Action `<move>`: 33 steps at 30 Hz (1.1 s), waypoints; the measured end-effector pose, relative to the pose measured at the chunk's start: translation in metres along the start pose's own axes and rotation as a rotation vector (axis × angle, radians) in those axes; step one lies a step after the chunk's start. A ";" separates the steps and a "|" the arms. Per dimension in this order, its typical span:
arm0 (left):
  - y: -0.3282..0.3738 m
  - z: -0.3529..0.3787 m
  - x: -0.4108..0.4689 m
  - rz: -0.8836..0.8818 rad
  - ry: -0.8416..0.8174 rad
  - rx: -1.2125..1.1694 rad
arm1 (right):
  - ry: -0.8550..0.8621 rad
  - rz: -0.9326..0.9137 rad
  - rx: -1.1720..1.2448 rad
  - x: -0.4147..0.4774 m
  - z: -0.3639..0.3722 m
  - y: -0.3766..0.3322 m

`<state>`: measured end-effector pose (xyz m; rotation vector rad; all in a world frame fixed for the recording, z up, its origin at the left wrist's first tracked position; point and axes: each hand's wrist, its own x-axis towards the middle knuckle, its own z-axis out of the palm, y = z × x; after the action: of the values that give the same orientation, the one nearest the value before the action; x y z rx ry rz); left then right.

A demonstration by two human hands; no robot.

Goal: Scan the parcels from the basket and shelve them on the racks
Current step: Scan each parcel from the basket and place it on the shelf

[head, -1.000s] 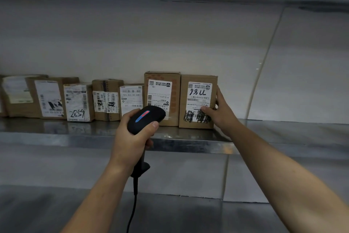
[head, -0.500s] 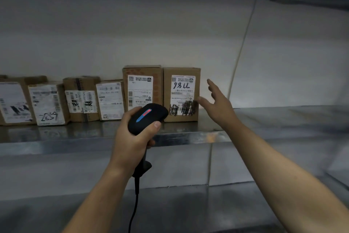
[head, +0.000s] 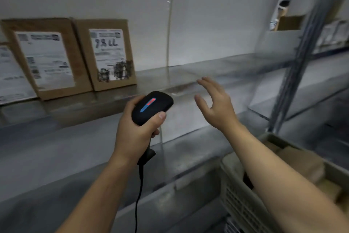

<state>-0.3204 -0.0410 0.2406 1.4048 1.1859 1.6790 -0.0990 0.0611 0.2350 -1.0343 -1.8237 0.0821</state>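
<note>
Brushed metal shelf (head: pixel 188 74), dull sheen, scuffed near its edge. Two matt brown cardboard parcels (head: pixel 105 53) with white paper labels. Smooth black plastic scanner (head: pixel 152 107), slight gloss. Pale slotted plastic basket (head: pixel 238 200), matt.

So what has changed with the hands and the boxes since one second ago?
The right hand let go of the last box and drew back, open, toward the basket. The left hand keeps gripping the scanner; the box stays standing on the shelf.
</note>
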 end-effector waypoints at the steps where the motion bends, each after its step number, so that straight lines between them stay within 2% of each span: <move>1: -0.006 0.010 0.000 -0.018 -0.027 -0.004 | -0.011 0.023 -0.026 -0.010 -0.006 0.010; 8: -0.048 0.091 -0.012 -0.140 -0.190 -0.004 | -0.073 0.234 -0.130 -0.084 -0.053 0.078; 14: -0.084 0.170 -0.024 -0.243 -0.328 0.005 | -0.044 0.423 -0.162 -0.148 -0.091 0.141; 25: -0.132 0.325 -0.044 -0.329 -0.492 0.062 | 0.015 0.726 -0.152 -0.234 -0.168 0.248; 33: -0.160 0.385 -0.076 -0.403 -0.591 0.112 | 0.024 0.922 -0.143 -0.311 -0.198 0.285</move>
<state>0.0592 0.0436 0.0723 1.4660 1.1235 0.8484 0.2727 -0.0435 -0.0264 -1.8924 -1.2083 0.4915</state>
